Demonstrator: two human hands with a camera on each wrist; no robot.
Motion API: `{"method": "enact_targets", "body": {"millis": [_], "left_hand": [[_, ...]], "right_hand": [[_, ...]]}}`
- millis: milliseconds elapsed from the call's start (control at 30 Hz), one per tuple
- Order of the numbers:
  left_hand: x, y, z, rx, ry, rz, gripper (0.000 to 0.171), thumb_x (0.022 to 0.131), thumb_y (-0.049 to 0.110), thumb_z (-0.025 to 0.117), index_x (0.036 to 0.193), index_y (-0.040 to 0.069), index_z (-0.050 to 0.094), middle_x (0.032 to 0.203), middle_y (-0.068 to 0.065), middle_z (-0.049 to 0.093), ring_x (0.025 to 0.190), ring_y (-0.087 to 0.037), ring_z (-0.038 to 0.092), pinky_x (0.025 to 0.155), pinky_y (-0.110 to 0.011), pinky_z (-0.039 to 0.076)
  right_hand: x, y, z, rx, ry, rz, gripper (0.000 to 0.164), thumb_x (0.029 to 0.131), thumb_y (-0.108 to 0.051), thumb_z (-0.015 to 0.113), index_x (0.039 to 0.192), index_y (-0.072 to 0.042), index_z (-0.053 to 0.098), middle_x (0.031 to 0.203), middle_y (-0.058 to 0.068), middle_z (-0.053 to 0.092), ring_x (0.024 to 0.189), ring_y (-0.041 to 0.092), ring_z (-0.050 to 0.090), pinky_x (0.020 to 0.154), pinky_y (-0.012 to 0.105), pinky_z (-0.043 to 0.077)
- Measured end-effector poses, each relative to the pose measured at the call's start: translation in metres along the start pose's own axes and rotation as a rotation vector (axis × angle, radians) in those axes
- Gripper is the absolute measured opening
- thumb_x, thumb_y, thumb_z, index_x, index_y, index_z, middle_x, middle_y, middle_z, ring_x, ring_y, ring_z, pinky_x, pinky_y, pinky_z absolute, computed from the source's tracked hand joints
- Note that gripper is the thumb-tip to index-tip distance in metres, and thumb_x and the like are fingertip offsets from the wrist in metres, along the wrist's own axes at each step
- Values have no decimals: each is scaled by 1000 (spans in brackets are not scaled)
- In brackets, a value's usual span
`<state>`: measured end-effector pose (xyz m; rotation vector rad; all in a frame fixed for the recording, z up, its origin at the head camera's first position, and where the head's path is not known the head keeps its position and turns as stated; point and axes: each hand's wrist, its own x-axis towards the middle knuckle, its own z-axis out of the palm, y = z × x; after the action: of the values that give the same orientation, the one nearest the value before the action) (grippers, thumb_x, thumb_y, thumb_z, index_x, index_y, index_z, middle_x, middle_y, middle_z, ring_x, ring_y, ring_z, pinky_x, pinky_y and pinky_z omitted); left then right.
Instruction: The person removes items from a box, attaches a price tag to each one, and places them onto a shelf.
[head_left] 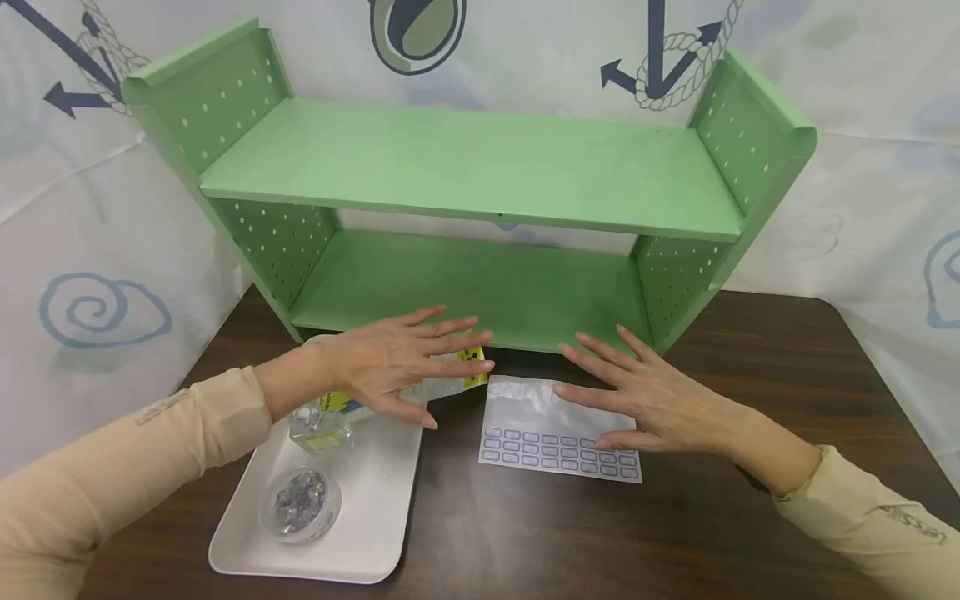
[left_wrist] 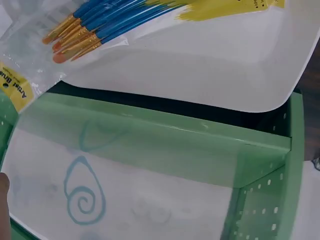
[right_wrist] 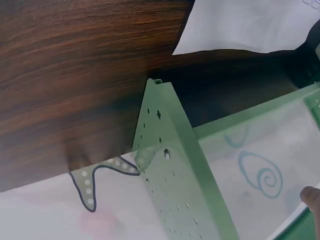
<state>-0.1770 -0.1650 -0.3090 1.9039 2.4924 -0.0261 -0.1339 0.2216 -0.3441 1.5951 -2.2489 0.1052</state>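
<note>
Both hands hover with fingers spread, holding nothing. My left hand (head_left: 386, 358) is above a white tray (head_left: 375, 508) and partly covers a clear packet of paintbrushes (left_wrist: 95, 32) with blue handles and a yellow label. My right hand (head_left: 637, 396) is over a white sheet of small printed labels (head_left: 517, 417) on the table, hiding its right part. On the tray, a small clear glass bottle (head_left: 322, 435) sits near the left wrist. Closer to me on the tray is a round clear tub (head_left: 300, 504) of shiny silvery pieces.
A green two-tier metal shelf (head_left: 480, 167) with perforated sides stands behind the hands. The dark wood table (head_left: 510, 533) carries everything. White cloth (head_left: 885, 208) with anchor and shell prints hangs behind and at both sides.
</note>
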Motion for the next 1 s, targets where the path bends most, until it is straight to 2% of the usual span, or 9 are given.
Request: {"method": "enact_targets", "body": {"millis": [200, 267, 400, 567, 667, 800, 867, 933, 1000], "left_hand": [[-18, -2, -3, -75, 68, -123, 78, 101, 65, 49, 161, 17, 37, 168, -15, 32, 155, -40, 31, 122, -66, 29], [-28, -6, -1, -118, 111, -176, 76, 101, 59, 53, 160, 14, 37, 166, -18, 36, 152, -42, 35, 121, -66, 32], [-53, -11, 3, -244, 161, -350, 73, 102, 45, 59, 162, 13, 33, 164, -17, 39, 149, -44, 40, 118, -65, 37], [-86, -10, 10, -377, 212, -591, 71, 101, 33, 64, 162, 13, 33, 164, -15, 40, 146, -42, 45, 114, -64, 41], [-104, -9, 17, -406, 265, -688, 67, 100, 28, 67, 159, 10, 40, 155, -15, 53, 110, -27, 70, 97, -49, 55], [-124, -7, 28, -427, 326, -790, 61, 99, 24, 69, 153, 6, 48, 146, -18, 61, 77, -19, 67, 79, -40, 58], [-132, -6, 33, -458, 344, -836, 59, 100, 22, 69, 152, 3, 49, 147, -21, 58, 98, -35, 74, 90, -49, 60], [-139, -5, 39, -472, 360, -867, 58, 100, 21, 69, 150, -1, 50, 149, -25, 54, 123, -48, 63, 99, -58, 54], [-145, -5, 44, -490, 375, -895, 57, 100, 18, 69, 147, -6, 50, 148, -29, 53, 125, -52, 60, 99, -59, 51]], "right_hand": [[4, -6, 2, 78, 78, 45, 62, 109, -55, 35, 163, -25, 32, 173, 8, 23, 162, 16, 15, 132, 37, -1], [7, -10, 5, 102, 120, 58, 60, 109, -51, 38, 161, -22, 37, 168, 11, 35, 157, 20, 30, 133, 39, 13], [19, -21, 12, 159, 206, 79, 54, 109, -44, 42, 151, -12, 51, 147, 19, 56, 132, 30, 57, 110, 45, 49], [38, -42, 24, 256, 280, 122, 49, 109, -40, 43, 137, -5, 61, 134, 16, 64, 118, 28, 64, 93, 39, 57], [52, -54, 33, 336, 328, 143, 47, 108, -38, 45, 132, -2, 64, 129, 16, 67, 115, 27, 66, 94, 35, 58], [71, -73, 44, 481, 342, 198, 39, 104, -28, 62, 129, 1, 66, 126, 15, 69, 117, 28, 66, 100, 35, 57], [82, -83, 48, 548, 325, 229, 39, 96, -20, 73, 129, 1, 66, 126, 14, 69, 118, 27, 67, 102, 34, 57], [93, -93, 51, 610, 311, 247, 44, 89, -14, 80, 129, 1, 66, 124, 14, 70, 117, 26, 67, 101, 32, 57], [104, -102, 54, 666, 297, 255, 48, 85, -11, 82, 128, 1, 67, 123, 14, 71, 116, 26, 67, 101, 29, 57]]}}
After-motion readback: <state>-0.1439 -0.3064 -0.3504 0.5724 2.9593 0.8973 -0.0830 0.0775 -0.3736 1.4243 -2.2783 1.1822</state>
